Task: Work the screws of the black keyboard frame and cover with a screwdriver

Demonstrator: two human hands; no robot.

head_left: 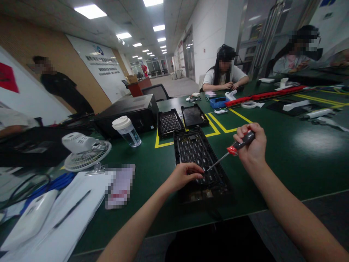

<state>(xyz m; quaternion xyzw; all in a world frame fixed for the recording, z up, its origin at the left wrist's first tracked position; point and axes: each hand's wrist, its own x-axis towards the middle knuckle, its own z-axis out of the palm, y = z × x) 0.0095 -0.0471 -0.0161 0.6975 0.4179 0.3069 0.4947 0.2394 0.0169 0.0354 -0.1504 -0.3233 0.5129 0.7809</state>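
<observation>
My right hand (252, 145) is wrapped round the dark handle of a screwdriver (240, 143) with a red collar. Its metal shaft slants down to the left, and the tip meets a black rectangular case (195, 149) lying on the table before me. Several small rounded shapes in rows fill the inside of this case. My left hand (189, 174) reaches over the case, thumb and fingers brought together beside the screwdriver tip. Whatever small thing sits between those fingertips is too small to make out.
Behind the case lie two similar black pieces, a left one (170, 123) and a right one (194, 115). A lidded clear cup (127, 131), a white fan (87, 151) and papers (79, 214) are to the left. Across the green table (286, 163) sits a person (225, 71).
</observation>
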